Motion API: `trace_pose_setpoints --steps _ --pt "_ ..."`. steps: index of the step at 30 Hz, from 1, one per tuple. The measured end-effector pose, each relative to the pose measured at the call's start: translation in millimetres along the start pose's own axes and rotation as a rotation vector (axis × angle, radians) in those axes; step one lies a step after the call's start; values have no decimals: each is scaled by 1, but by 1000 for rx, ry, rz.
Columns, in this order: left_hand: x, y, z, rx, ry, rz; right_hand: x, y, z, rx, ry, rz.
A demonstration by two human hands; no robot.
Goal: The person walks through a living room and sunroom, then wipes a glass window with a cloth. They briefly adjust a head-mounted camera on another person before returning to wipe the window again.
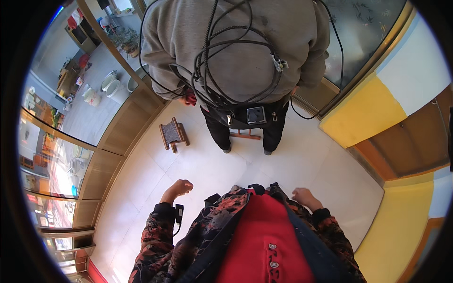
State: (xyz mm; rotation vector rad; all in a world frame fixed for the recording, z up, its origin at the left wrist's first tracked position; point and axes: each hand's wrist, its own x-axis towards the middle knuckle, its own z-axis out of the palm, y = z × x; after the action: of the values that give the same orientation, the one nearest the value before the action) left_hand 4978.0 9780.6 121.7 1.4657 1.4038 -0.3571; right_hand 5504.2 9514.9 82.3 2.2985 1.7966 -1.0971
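Loosely curled, my left hand [182, 186] hangs over the tiled floor [141, 166] with nothing visible in it. A small black box [179, 212] with a short cable sits by that wrist. My right hand [302, 196] is also curled beside my open floral jacket [226, 208], apparently holding nothing. Before me stands a person in a grey sweatshirt [240, 74], back turned. Coiled black cables [208, 85] hang down that back above a black waist pack [240, 118] bearing a small square device [256, 115]. The person's left hand is by a dark red item [191, 97].
A small folding stool [172, 133] with a grey seat stands ahead on the left. Wooden legs of another piece [244, 135] show between the person's legs. Glazed, metal-framed panels [116, 127] line the left; a yellow and white wall [368, 109] with brown panels runs along the right.
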Motion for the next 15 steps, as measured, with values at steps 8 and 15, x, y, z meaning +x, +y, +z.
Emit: trace_pose_setpoints --steps 8,15 --pt "25 11 -5 2 13 45 -78 95 219 561 -199 563" --pt "33 29 -20 101 102 262 -36 157 313 538 95 359"
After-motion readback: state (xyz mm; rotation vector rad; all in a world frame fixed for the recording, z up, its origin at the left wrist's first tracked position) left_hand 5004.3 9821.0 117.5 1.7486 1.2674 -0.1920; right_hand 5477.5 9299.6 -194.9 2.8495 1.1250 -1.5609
